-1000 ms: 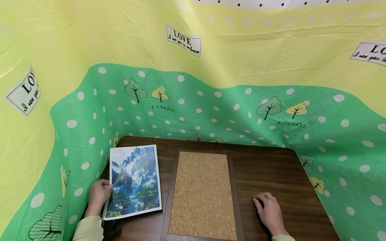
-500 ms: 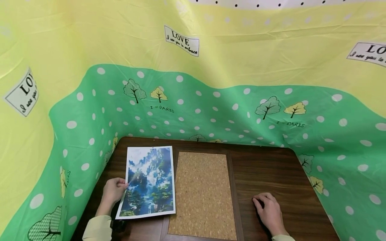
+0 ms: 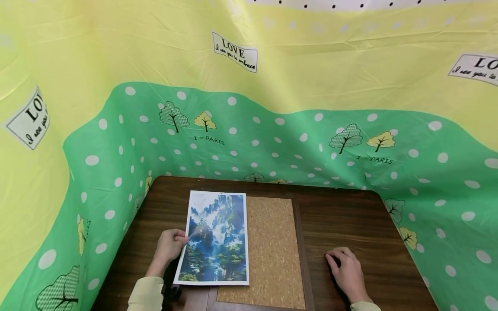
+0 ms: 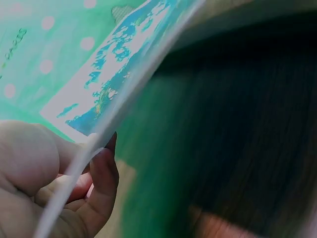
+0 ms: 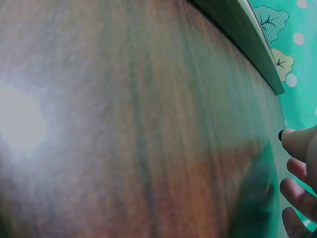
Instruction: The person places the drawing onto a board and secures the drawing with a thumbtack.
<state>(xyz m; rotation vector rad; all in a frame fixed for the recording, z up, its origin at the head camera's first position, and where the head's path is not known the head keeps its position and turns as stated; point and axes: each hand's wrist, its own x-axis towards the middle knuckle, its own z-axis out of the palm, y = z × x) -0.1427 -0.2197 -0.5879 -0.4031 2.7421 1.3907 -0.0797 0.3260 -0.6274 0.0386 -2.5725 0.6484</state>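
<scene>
A: What did we enter as item one?

B: One printed sheet (image 3: 215,237), white-bordered, bearing a blue landscape of cliffs, mist, trees and water. We found it over the left part of a cork board (image 3: 274,250).

A: How did we record its hold?

B: By the left hand (image 3: 169,246), that grip pinched on the sheet's left edge, thumb and fingers on either side of it, as we noted close up in the left wrist view. Whether the sheet touched the cork, we could not tell.

A: And the board?

B: Item two: speckled tan, set in a dark wood frame (image 3: 301,246), flat on the brown bench (image 3: 346,216). We saw its right part and a strip at its near end.

A: The right hand (image 3: 346,274)?

B: We listed it to the right of the frame and apart from it, that grip loose, fingers lightly bent and spaced.

A: Surroundings?

B: One cloth (image 3: 280,134), yellow above, green with white dots below; we logged it behind the bench and along both sides, printed with trees and "LOVE" labels (image 3: 235,52).
</scene>
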